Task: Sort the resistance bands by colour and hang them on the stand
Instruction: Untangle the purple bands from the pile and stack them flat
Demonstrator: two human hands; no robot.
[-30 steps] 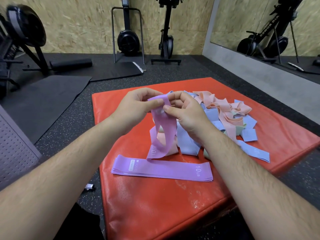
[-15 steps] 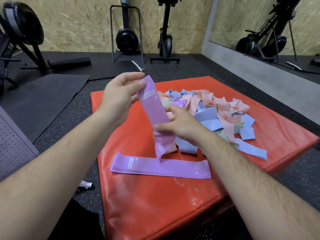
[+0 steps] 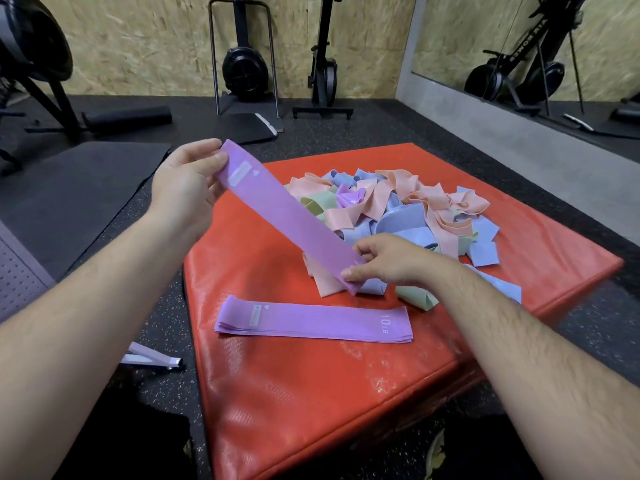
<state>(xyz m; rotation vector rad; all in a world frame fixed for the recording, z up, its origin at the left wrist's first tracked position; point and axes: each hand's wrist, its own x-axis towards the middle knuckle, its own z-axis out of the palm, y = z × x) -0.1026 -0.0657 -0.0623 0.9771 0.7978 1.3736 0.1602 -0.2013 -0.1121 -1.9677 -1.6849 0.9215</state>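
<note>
While one purple band (image 3: 287,216) hangs taut, tangled bands (image 3: 408,209) crowd behind.

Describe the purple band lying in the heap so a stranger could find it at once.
Find the red mat, then the tangled heap of bands on its far half. Near the heap's upper left lies a crumpled purple band, between peach and green ones, the only purple showing there.

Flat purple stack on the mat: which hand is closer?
Right: right hand hovers just beyond the purple stack, pinching the held band; left hand is raised farther off, up-left.
</note>
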